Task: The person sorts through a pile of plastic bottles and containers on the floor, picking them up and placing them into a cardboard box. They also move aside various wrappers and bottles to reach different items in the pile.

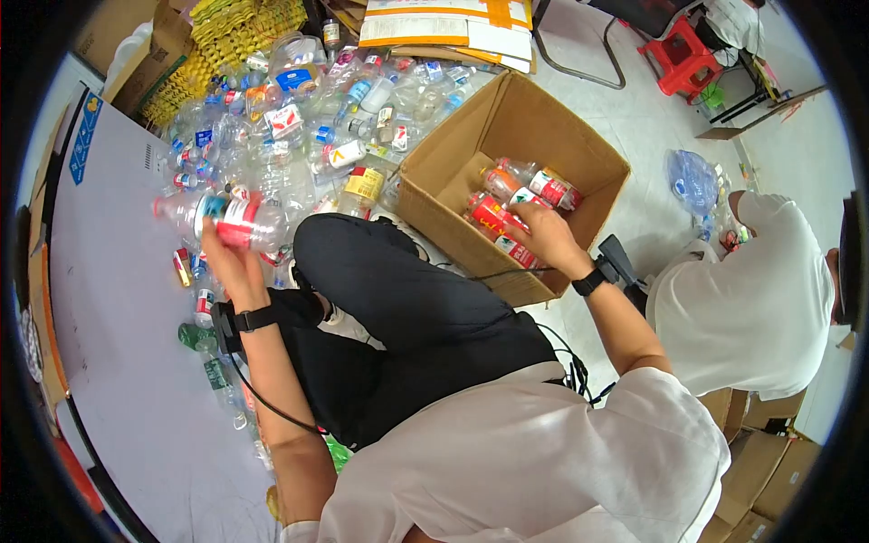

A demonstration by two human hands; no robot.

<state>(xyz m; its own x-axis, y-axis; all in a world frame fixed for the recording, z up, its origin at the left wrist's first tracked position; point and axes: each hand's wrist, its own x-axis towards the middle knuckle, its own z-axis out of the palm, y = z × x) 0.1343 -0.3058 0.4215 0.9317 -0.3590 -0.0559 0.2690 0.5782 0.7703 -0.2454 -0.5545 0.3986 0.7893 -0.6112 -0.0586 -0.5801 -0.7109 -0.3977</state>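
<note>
My left hand (233,264) is raised over the left side of the pile, its fingers closed on a large clear plastic bottle (264,224) with a red and white label and a pinkish cap. The bottle lies nearly level and is slightly blurred. My right hand (550,239) reaches into an open cardboard box (434,181) at my right knee. Its fingers curl over a red-labelled plastic bottle (491,212); the fingertips are partly hidden. Several bottles with red labels lie in the box, among them a clear bottle (554,188) towards the far right side.
A heap of clear plastic bottles (290,172) covers the floor ahead and left, beside a pale panel (118,299). Flattened cardboard (439,32) and yellow netting (240,32) lie behind it. A co-worker in white (742,299) sits at right, near a red stool (679,59).
</note>
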